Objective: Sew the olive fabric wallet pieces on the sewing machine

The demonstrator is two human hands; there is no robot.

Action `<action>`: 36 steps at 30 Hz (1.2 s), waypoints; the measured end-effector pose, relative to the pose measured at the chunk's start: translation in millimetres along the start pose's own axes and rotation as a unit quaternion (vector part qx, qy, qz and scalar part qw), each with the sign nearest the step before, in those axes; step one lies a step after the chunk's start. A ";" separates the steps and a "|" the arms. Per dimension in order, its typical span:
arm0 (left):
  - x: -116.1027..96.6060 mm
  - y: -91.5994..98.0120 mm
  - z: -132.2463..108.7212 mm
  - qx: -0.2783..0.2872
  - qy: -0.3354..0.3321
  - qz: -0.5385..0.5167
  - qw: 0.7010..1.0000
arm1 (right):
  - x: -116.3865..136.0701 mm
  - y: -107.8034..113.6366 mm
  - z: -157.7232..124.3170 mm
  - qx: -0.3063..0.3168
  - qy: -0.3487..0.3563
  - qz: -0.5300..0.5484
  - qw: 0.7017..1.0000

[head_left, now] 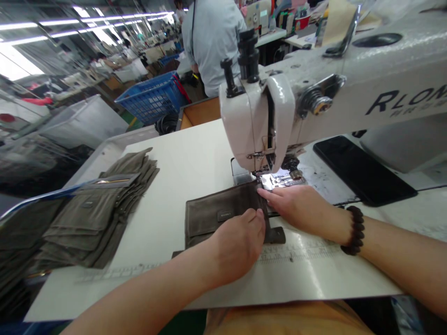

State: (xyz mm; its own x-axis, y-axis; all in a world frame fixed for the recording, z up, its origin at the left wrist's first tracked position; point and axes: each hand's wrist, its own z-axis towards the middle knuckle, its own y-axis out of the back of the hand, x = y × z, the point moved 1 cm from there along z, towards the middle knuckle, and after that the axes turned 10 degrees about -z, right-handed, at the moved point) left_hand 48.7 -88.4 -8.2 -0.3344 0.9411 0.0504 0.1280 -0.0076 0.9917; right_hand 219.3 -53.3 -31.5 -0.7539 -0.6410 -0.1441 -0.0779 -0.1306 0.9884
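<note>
A dark olive-brown wallet piece (206, 211) with a small label lies flat on the white table, its far right corner at the needle area of the sewing machine (256, 121). My left hand (240, 244) is closed at the piece's right edge, thumb and fingers pinched together there. Close to the presser foot, my right hand (296, 204) presses its fingertips on the upper right corner of the piece. A short strap tab (277, 235) sticks out to the right, below my right hand. A beaded bracelet (353, 230) circles my right wrist.
A stack of similar brown pieces (94, 209) lies at the table's left. A black phone (365, 170) rests right of the needle, under the machine arm. Behind the table are a blue basket (153, 95) and a person in a light shirt (218, 42).
</note>
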 end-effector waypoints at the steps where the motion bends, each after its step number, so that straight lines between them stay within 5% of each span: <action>1: -1.3 1.0 1.7 0.005 -0.004 -0.001 1.000 | 0.0 1.0 0.8 0.005 0.002 0.003 1.000; 4: -1.0 7.0 2.5 -0.006 0.001 -0.033 0.999 | -1.4 3.6 2.6 0.022 0.011 0.006 1.000; 8: 14.2 15.8 -0.4 -0.051 0.090 -0.191 0.976 | -5.0 2.1 1.7 0.019 0.029 0.015 0.999; 13: 35.1 2.5 8.2 -0.149 0.169 -0.234 0.946 | -8.7 -3.5 -4.3 -0.037 0.077 0.027 0.996; 31: 47.9 -8.9 13.1 -0.136 0.138 -0.254 0.948 | -4.5 -8.5 -4.9 -0.050 0.071 0.017 0.996; 36: 32.6 6.6 0.5 -0.106 0.118 -0.299 0.941 | -16.6 11.8 -8.7 0.013 0.097 0.148 0.984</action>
State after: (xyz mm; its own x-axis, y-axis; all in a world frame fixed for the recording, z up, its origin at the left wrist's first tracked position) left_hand 39.1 -57.6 -0.1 -0.4878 0.6975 -0.5249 -0.3305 0.4090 0.8506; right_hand 236.6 -50.8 -17.9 -0.6083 -0.7801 0.1465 0.1082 0.1013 0.9890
